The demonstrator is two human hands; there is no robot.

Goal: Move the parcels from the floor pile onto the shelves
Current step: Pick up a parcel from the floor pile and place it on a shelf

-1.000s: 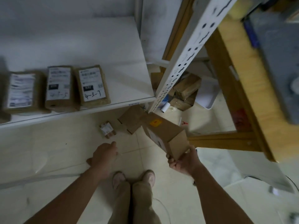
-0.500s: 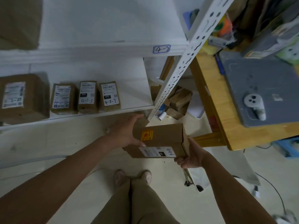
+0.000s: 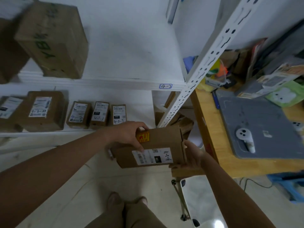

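Observation:
I hold a brown cardboard parcel [image 3: 162, 142] in front of me at waist height. It has a yellow-red sticker on top and a white label with handwriting on its near side. My left hand [image 3: 130, 134] grips its left top edge, thumb and fingers curled over it. My right hand [image 3: 191, 155] grips its right end from below and the side. The white shelf unit stands ahead. Its upper board [image 3: 131, 46] carries a large carton [image 3: 52, 40]. Its lower board [image 3: 144, 106] holds a row of labelled parcels [image 3: 100, 115].
A perforated white shelf post [image 3: 209, 58] rises just right of the parcel. Behind it more cardboard boxes [image 3: 184, 122] lie on the floor. A wooden table [image 3: 207, 129] with a grey mat and clutter fills the right. My feet stand on the tiled floor [image 3: 65, 186].
My left hand has come up and taken hold of the parcel, which only the right hand held before. The parcel has turned level and risen, and my view has lifted toward the upper shelf.

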